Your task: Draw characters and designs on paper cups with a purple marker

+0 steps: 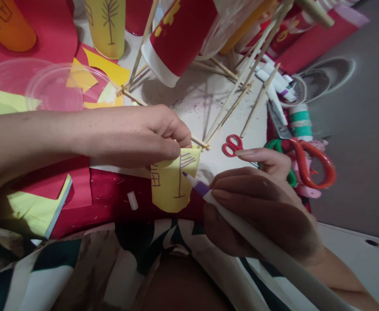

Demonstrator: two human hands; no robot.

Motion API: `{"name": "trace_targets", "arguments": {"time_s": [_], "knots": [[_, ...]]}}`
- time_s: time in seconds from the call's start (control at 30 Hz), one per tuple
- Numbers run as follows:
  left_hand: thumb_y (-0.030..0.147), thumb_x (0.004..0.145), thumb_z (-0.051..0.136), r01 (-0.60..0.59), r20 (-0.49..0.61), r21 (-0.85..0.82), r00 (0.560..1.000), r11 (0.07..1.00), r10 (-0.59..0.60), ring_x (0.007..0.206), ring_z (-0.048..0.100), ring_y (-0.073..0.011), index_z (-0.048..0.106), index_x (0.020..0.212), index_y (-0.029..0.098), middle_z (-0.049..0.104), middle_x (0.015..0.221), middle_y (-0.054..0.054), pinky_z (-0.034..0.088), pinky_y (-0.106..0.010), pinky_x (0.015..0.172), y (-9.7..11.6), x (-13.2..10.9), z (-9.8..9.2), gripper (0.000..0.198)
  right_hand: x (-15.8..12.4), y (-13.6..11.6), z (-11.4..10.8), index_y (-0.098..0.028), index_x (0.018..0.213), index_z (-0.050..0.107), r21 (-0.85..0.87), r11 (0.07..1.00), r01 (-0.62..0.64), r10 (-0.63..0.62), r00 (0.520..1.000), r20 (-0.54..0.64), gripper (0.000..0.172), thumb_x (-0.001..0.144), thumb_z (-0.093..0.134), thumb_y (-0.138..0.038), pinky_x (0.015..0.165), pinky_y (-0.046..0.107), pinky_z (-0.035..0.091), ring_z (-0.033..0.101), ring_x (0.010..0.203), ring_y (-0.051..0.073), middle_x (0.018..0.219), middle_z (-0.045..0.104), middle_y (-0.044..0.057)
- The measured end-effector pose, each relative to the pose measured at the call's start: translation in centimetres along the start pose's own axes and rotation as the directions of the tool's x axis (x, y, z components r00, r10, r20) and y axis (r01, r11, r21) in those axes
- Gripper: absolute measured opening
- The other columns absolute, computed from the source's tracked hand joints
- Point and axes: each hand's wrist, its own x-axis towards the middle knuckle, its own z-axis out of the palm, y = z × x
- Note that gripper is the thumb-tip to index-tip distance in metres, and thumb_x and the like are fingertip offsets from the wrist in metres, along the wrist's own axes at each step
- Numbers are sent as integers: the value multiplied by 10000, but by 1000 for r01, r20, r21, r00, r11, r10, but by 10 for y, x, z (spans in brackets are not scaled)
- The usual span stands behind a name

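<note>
My left hand [163, 134] is closed on the upper edge of a yellow paper cup [168, 196], holding it near my lap. Purple lines on the cup form a tree-like shape and a windowed shape, the latter partly under my fingers. In my right hand [257, 203] is a white marker pen [228, 214] with a purple collar. Its dark tip is close to the drawn trunk; whether it touches the paper I cannot tell. A small white pen cap [132, 201] lies on the red cloth to the left of the cup.
Small red-handled scissors [232, 146] lie just beyond my right hand, with larger orange-handled scissors [319, 164] at the right. Ahead stands a wooden stick frame [231, 110] near a red cup [183, 39]. A decorated yellow cup [107, 30], paper scraps [107, 65] and capped markers [278, 82] surround it.
</note>
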Motion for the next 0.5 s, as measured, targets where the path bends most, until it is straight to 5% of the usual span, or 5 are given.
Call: {"name": "trace_targets", "arguments": {"time_s": [0.13,0.5], "knots": [[215,915,559,6,1,0,1000,1000,-6,593,506,-119,704,823,182,586,668,6,400,-244,570,0,0,0,175,2,0,4,-203,979,584,83,996,32,-27,998,-57,251,815,699,-52,975,469,521,693,647,95,785,735,-42],[247,916,553,17,7,1,1000,1000,-17,648,556,-131,732,871,185,574,659,8,418,-225,605,-1,0,0,195,2,4,3,-219,985,585,55,997,58,-58,998,4,230,830,695,-88,966,470,517,690,639,102,784,756,-38]]}}
